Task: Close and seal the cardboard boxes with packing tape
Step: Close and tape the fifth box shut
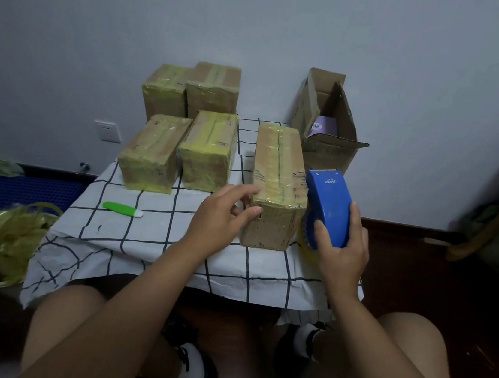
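Right hand grips tape dispenser; left hand touches box.

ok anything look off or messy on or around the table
Mostly tidy. The open box at the back right is unsealed, its flaps up and creased, with a purple item inside. A heap of loose yellowish tape scraps lies off the table's left side. The right hand holds the blue dispenser beside the near box.

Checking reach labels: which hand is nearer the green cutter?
Left. The left hand is just right of the green cutter, at the box's near corner; the right hand grips the tape dispenser beyond the box.
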